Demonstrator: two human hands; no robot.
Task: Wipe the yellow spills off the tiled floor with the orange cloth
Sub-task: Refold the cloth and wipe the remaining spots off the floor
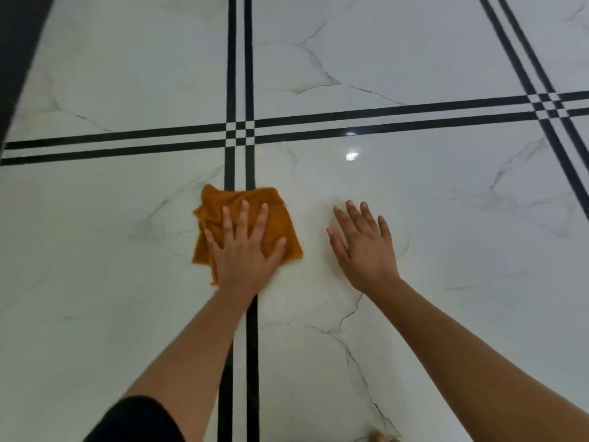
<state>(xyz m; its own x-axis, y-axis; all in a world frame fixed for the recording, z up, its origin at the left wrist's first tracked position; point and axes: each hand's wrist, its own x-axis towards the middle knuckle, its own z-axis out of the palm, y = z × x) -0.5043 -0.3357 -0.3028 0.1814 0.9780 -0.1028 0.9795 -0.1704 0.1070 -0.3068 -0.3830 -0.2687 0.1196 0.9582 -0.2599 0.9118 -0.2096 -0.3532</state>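
Nearest the camera, two bare forearms reach forward over the tiled floor (414, 202), a dark sleeve (137, 419) showing at the left elbow. The left hand (245, 250) lies flat on the orange cloth (274, 215), palm down, its fingers (243, 218) spread apart and pressing the fabric to the floor rather than clamped around it; the thumb rests near the cloth's right edge. The cloth looks light, soft and limp, folded into a rough square with loose layers showing left of the fingers, so it should bunch or slide unless pinned under a flat palm; pressing down through its middle seems the best hold for wiping, and pinching a corner would do for lifting. It sits astride the pair of black tile stripes (239, 167), which run on beyond the fingertips. The right hand (366, 247) is just right of the cloth, apart from it, open and empty with fingers (357, 215) loosely together, flat on or just over the tile; contact cannot be told. The glossy floor looks slippery. A faint yellowish tinge (318, 266) lies between the hands, perhaps spill residue. Farther off, crossing stripes and a light reflection (351, 155) show.
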